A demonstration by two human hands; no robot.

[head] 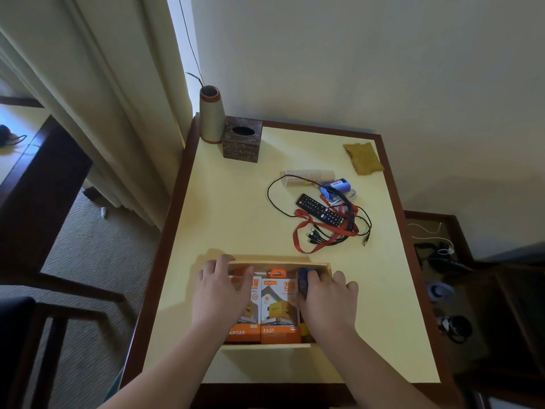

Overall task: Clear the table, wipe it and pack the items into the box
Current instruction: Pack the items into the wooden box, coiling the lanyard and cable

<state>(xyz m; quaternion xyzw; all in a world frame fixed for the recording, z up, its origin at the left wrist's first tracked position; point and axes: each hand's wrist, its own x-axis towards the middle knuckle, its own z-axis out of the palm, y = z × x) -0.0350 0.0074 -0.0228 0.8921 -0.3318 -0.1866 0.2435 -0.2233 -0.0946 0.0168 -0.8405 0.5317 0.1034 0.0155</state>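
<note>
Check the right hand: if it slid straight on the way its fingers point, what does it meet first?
Probably the box's far wall, just beyond the right hand. If it clears that, bare table, then the red lanyard and cables. Depth is uncertain.

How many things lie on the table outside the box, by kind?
Vase: 1
Tissue box: 1
Cloth: 1
Cup stack: 1
Remote: 1
Blue pack: 1
Red lanyard: 1
Cable tangle: 1
Total: 8

Single head-worn wide-angle view, looking forward and steeply down over table (230,208) from its near edge, close above both forearms, wall beyond.
</note>
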